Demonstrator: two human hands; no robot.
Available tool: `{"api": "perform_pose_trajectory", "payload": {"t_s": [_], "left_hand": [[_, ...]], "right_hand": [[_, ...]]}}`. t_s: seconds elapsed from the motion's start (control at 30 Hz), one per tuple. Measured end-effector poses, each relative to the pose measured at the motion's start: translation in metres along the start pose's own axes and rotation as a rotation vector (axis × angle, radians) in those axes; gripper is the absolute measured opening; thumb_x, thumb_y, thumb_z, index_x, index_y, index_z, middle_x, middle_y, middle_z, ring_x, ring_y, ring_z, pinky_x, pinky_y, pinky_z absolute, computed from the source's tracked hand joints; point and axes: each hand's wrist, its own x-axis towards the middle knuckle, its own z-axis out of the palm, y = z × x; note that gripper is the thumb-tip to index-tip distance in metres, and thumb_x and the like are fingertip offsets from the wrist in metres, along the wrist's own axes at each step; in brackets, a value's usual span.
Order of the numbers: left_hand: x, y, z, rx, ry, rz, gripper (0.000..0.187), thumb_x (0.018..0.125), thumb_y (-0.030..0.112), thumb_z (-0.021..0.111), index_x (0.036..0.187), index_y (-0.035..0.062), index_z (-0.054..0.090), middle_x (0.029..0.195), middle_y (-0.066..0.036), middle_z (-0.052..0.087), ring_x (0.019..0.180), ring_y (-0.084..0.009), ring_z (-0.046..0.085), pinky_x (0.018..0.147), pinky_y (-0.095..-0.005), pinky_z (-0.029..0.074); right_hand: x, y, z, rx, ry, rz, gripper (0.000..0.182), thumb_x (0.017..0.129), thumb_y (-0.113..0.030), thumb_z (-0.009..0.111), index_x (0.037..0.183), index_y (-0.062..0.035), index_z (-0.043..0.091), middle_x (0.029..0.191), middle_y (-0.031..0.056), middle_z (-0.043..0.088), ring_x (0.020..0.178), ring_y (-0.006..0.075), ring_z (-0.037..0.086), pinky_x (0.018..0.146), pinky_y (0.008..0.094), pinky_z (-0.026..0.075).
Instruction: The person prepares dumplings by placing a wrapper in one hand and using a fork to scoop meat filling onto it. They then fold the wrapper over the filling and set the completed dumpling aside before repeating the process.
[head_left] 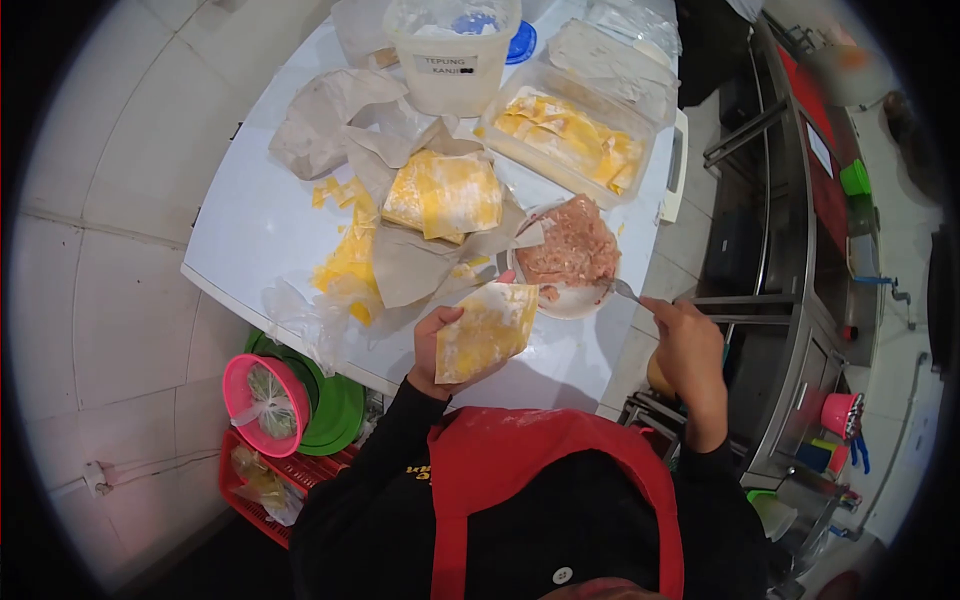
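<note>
A flat yellow wrapper (485,334) dusted with white flour lies across my left hand (440,340), its thumb over the edge. To the right, my right hand (690,345) grips the handle of a metal utensil (626,291), whose far end is at the edge of the pink minced meat (570,243). The meat fills much of a white plate (574,302). A stack of floured yellow wrappers (443,194) sits on brown paper (408,268) beyond my left hand. Yellow scraps (352,255) lie left of the stack.
A clear container (560,178) holds folded yellow pieces behind the plate. At the back of the white table (245,220) stands a labelled flour tub (455,75). Crumpled plastic (315,325) lies near the left edge. A pink basket (235,395) and a red crate (238,488) are below.
</note>
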Motion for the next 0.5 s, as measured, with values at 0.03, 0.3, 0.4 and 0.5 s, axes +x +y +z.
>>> {"api": "perform_pose_trajectory", "payload": {"t_s": [0.03, 0.3, 0.4, 0.5], "left_hand": [[0.002, -0.003, 0.000, 0.013, 0.003, -0.002, 0.079, 0.075, 0.021, 0.043, 0.142, -0.0053, 0.011, 0.147, -0.017, 0.023, 0.131, -0.0324, 0.033, 0.108, -0.0429, 0.027], [0.008, -0.012, -0.014, -0.044, -0.014, 0.007, 0.075, 0.076, 0.022, 0.038, 0.143, -0.0024, 0.015, 0.146, -0.018, 0.025, 0.131, -0.0322, 0.033, 0.108, -0.0436, 0.027], [0.008, -0.013, -0.019, -0.036, 0.023, 0.023, 0.074, 0.077, 0.023, 0.038, 0.143, -0.0023, 0.017, 0.145, -0.018, 0.027, 0.131, -0.0322, 0.033, 0.107, -0.0443, 0.028], [0.007, -0.010, -0.022, 0.017, 0.026, 0.026, 0.073, 0.077, 0.024, 0.038, 0.142, -0.0023, 0.018, 0.144, -0.018, 0.029, 0.130, -0.0324, 0.034, 0.107, -0.0447, 0.028]], "right_hand": [[-0.004, -0.004, 0.007, -0.034, 0.026, 0.022, 0.037, 0.073, 0.000, 0.056, 0.104, -0.0162, 0.067, 0.074, 0.0108, 0.057, 0.065, 0.0306, 0.060, 0.058, 0.0403, 0.049], [-0.007, -0.034, 0.023, -0.149, -0.070, -0.026, 0.039, 0.070, 0.000, 0.055, 0.104, -0.0157, 0.065, 0.076, 0.0115, 0.060, 0.063, 0.0305, 0.062, 0.057, 0.0398, 0.050], [-0.007, -0.030, 0.013, -0.089, -0.133, -0.104, 0.038, 0.069, -0.001, 0.056, 0.104, -0.0146, 0.065, 0.075, 0.0123, 0.060, 0.064, 0.0307, 0.063, 0.058, 0.0401, 0.051], [-0.007, -0.027, 0.008, -0.051, -0.091, -0.057, 0.038, 0.071, -0.002, 0.054, 0.105, -0.0143, 0.065, 0.074, 0.0132, 0.060, 0.064, 0.0316, 0.062, 0.059, 0.0415, 0.051]]}}
